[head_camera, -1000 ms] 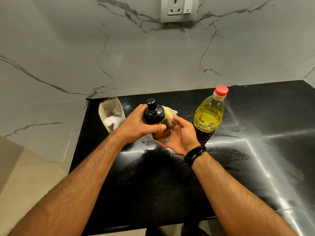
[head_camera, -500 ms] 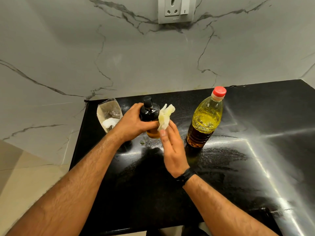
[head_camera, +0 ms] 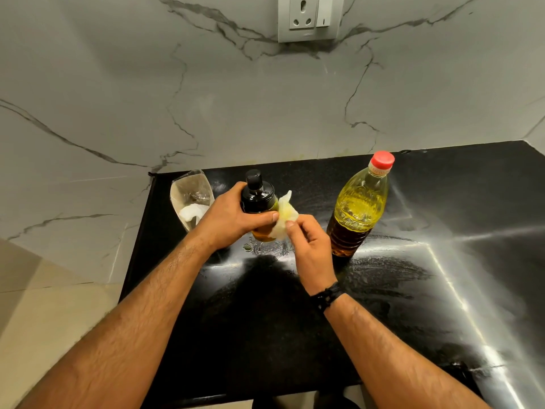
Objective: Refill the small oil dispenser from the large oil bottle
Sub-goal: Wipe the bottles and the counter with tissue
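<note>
The small oil dispenser [head_camera: 259, 206] is gripped round its body by the left hand [head_camera: 228, 218] just above the black counter [head_camera: 265, 320], an oily tissue [head_camera: 283, 216] is pinched against it by the right hand [head_camera: 309, 246], and the capped large oil bottle [head_camera: 358, 208] is left standing just to the right.

Left hand [head_camera: 228, 221] grips with curled fingers; right hand [head_camera: 309, 246] pinches, forearms converging.

I record a black, speckled countertop [head_camera: 295, 335] with glossy white glare. The wall [head_camera: 118, 98] is pale grey marble, dark-veined. The small dispenser [head_camera: 259, 202] has a black top over amber oil. The large bottle [head_camera: 358, 208] is yellow, browner low down, with a red cap [head_camera: 382, 160]. The tissue [head_camera: 284, 215] is white, stained yellow.
</note>
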